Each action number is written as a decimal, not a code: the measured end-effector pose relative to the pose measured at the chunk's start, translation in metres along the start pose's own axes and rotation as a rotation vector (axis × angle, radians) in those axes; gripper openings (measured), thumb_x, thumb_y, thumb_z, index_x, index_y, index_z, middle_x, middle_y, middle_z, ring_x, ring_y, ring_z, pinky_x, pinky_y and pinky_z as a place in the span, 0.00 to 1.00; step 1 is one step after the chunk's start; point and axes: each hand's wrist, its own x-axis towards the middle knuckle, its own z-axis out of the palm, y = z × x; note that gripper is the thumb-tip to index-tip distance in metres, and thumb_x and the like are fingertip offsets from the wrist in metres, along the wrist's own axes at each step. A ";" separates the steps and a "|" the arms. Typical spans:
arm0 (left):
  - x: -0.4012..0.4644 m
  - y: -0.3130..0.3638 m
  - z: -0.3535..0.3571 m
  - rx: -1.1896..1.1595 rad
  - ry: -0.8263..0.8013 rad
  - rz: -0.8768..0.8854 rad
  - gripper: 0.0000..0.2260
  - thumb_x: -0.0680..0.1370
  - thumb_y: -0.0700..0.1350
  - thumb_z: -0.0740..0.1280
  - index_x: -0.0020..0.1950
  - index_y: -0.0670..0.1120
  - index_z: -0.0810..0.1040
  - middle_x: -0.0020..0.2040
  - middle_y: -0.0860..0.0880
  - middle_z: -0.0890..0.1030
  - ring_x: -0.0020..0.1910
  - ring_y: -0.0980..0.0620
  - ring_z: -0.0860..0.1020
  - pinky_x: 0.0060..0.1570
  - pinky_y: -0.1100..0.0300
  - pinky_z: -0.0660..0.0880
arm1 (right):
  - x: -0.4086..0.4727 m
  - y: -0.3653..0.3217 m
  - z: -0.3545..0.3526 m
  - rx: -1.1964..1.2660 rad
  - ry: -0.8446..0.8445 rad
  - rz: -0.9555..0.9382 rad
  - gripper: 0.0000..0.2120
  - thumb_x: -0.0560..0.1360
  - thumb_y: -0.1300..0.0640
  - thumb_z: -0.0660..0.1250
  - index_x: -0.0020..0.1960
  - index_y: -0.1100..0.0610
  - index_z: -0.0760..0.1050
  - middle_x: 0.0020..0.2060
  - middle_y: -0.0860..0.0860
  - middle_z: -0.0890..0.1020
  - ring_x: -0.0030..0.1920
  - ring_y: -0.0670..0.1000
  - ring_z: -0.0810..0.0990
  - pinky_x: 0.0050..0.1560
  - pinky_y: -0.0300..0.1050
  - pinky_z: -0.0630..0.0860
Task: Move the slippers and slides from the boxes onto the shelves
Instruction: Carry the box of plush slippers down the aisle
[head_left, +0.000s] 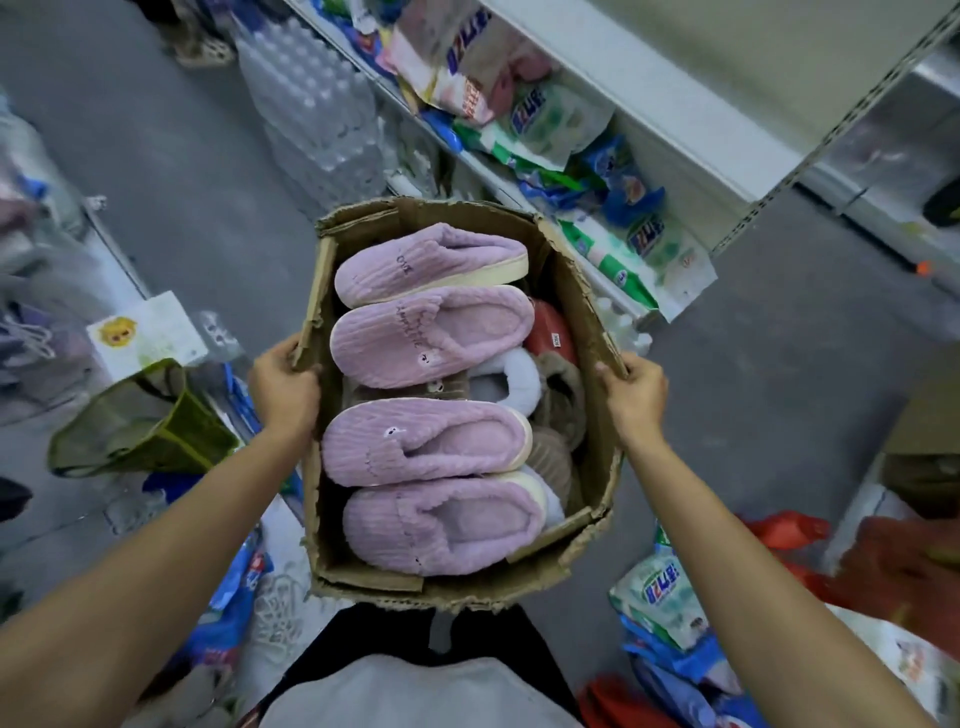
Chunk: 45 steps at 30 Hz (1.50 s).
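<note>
I hold a worn cardboard box (582, 296) in front of me, above the floor. My left hand (283, 387) grips its left wall and my right hand (635, 395) grips its right wall. Several lilac plush slippers (426, 338) lie side by side inside, filling the left part. Under and beside them sit a white fluffy slipper (511, 376), brown plush slippers (558, 400) and a red item (550, 330). White metal shelves (660, 88) run along the upper right.
Detergent bags (540, 124) crowd the lower shelf at upper right, and more lie at lower right (660, 592). Packs of water bottles (311, 98) stand on the grey floor ahead. An olive bag (140, 421) and a small white carton (148, 330) sit at the left.
</note>
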 end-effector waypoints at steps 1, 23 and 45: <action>0.013 0.006 0.002 -0.014 0.014 0.000 0.18 0.72 0.40 0.66 0.54 0.60 0.81 0.41 0.52 0.83 0.42 0.53 0.79 0.45 0.45 0.81 | 0.012 -0.011 0.008 -0.006 -0.007 -0.006 0.13 0.75 0.62 0.70 0.36 0.68 0.72 0.29 0.50 0.68 0.34 0.46 0.66 0.31 0.45 0.62; 0.240 0.092 0.076 0.099 0.248 -0.105 0.15 0.77 0.36 0.66 0.59 0.50 0.84 0.44 0.53 0.83 0.50 0.50 0.81 0.48 0.53 0.78 | 0.299 -0.129 0.156 -0.110 -0.222 -0.142 0.10 0.76 0.60 0.69 0.37 0.57 0.74 0.26 0.45 0.70 0.30 0.45 0.68 0.35 0.44 0.62; 0.591 0.115 0.025 -0.011 0.254 -0.179 0.14 0.70 0.40 0.64 0.50 0.55 0.82 0.41 0.50 0.84 0.41 0.54 0.77 0.43 0.45 0.81 | 0.485 -0.337 0.393 -0.065 -0.206 -0.165 0.09 0.74 0.60 0.70 0.37 0.61 0.76 0.32 0.48 0.75 0.37 0.45 0.71 0.39 0.46 0.70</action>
